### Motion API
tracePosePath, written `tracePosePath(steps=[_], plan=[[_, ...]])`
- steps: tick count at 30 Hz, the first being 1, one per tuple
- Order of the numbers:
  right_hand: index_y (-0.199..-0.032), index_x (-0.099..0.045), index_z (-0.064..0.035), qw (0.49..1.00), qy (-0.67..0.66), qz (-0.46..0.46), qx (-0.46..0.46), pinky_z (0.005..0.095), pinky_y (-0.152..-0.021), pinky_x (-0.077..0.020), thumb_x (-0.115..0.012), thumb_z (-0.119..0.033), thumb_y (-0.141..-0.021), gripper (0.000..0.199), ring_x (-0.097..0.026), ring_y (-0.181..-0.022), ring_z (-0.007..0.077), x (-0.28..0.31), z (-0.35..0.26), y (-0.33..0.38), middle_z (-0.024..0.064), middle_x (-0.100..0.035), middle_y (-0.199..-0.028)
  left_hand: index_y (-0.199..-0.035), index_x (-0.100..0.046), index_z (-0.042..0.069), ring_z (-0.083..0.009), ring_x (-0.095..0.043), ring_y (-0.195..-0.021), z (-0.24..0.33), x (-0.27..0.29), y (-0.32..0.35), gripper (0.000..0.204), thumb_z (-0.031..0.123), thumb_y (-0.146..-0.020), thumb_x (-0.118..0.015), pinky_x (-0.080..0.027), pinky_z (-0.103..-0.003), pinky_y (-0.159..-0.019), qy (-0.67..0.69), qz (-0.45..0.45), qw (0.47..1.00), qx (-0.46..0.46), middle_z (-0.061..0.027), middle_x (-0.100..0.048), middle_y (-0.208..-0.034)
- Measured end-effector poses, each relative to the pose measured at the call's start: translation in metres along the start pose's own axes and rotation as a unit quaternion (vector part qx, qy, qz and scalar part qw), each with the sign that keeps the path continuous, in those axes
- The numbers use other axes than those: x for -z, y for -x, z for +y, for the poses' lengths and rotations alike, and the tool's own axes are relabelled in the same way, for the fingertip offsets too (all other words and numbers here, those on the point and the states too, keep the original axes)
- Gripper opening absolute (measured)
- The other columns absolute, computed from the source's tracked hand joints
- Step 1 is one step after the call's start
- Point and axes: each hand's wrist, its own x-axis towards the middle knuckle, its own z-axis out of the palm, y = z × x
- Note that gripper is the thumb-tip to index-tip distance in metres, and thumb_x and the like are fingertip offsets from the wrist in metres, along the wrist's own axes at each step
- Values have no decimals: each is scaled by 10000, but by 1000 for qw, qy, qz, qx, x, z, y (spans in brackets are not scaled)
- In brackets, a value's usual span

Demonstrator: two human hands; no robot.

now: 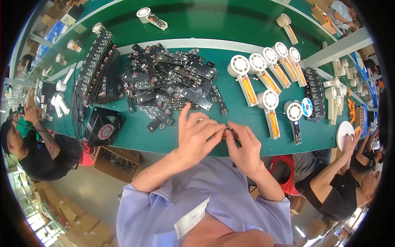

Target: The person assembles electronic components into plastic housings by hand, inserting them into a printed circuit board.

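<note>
My left hand [200,135] is closed in a pinch at the thumb and forefinger, its other fingers raised. What sits in that pinch is too small to make out. My right hand [247,151] is closed around a narrow black circuit board [235,136], mostly covered by the fingers, with a bit of orange beside it. Both hands meet at the front edge of the green table [164,142]. Beyond them lies a heap of black circuit boards [164,76]. To the right, a handheld fan [294,113] has a black board in its open handle.
Several white handheld fans [247,80] with orange handle interiors stand right of the heap. Stacked board panels [96,66] and a black cooling fan [103,126] lie left. A blue-and-white round spool [307,107] sits right. Co-workers [37,148] sit on both sides.
</note>
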Motion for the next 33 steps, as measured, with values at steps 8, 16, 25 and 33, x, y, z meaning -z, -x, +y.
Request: tracePosePath(steps=[8,16,25,33], plan=[[-1200,-714,45,999,15,25,17,376,-685,-621,-751,67,-924,280,-751,-841,319,-3,0,-3,189,-732,-1044,-995,-787,119,-230,-673,-1005,-8,-14,5,202,88,-807,-854,-322,-588,-1233,-58,86,992,-75,21,-745,-930],[-1208,-713,32,999,22,25,7,388,-717,-616,-754,49,-921,290,-742,-863,324,-7,-2,6,184,-730,-1043,-1059,-734,83,-285,-660,-1018,-16,-23,19,251,125,-829,-826,-385,-701,-1176,-146,88,974,-147,-43,-678,-1011],[-1208,-722,36,998,31,40,35,389,-740,-619,-761,75,-909,303,-730,-887,321,-11,0,-3,179,-737,-1061,-1059,-811,88,-250,-659,-1004,-7,-9,5,301,73,-762,-859,-331,-573,-1223,-51,91,991,-85,-9,-732,-965],[-1203,-727,36,999,18,46,18,376,-727,-622,-764,78,-905,303,-738,-873,306,-16,2,-4,178,-737,-1060,-977,-782,93,-231,-667,-1011,-8,-14,3,228,50,-767,-859,-323,-551,-1231,-40,86,994,-48,-2,-747,-922]])
